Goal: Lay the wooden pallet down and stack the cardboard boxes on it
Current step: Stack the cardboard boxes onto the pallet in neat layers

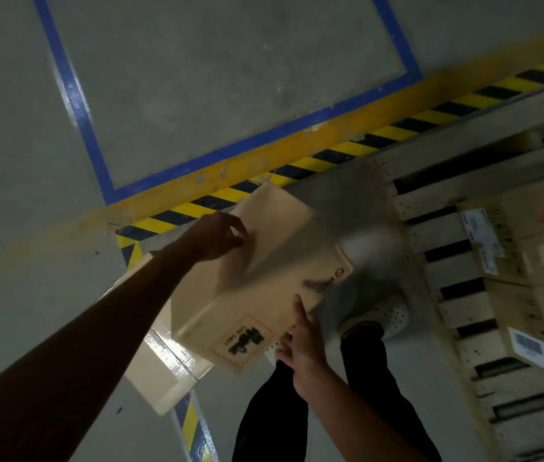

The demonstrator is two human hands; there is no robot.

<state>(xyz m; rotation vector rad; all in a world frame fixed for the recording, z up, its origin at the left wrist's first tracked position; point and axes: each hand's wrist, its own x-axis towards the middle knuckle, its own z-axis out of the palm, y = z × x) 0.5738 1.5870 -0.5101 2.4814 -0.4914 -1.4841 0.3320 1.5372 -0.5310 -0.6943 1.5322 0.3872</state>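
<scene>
One box [257,261], long axis apparently toward stripes [190,208]

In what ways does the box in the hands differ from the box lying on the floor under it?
The held box is lifted and tilted, between the left hand and right hand; the floor box lies flat on the floor, partly covered by it. The held box shows a printed square mark and a logo; the floor box shows glossy tape along its seam. Both are brown cardboard.
</scene>
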